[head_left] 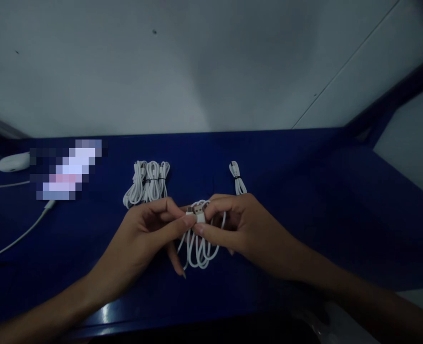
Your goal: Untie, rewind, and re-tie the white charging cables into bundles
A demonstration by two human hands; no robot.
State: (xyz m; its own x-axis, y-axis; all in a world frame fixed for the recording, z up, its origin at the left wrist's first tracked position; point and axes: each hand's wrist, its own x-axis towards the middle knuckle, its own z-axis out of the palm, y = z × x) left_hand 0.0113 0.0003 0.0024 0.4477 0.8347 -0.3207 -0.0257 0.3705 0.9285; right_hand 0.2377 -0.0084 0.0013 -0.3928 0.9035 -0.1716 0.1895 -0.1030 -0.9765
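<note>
White looped USB cable (199,248), no tie seen, pinched by closed fingers of left hand (150,224) and right hand (240,224). Three tied white cable bundles (149,184) and a fourth tied bundle (237,181) lie near the blue tabletop's (304,191) far edge, apparently finished.

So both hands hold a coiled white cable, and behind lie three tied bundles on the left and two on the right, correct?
No. The head view shows only one tied bundle on the right, not two. The left hand and right hand do hold the coiled white cable.
</note>
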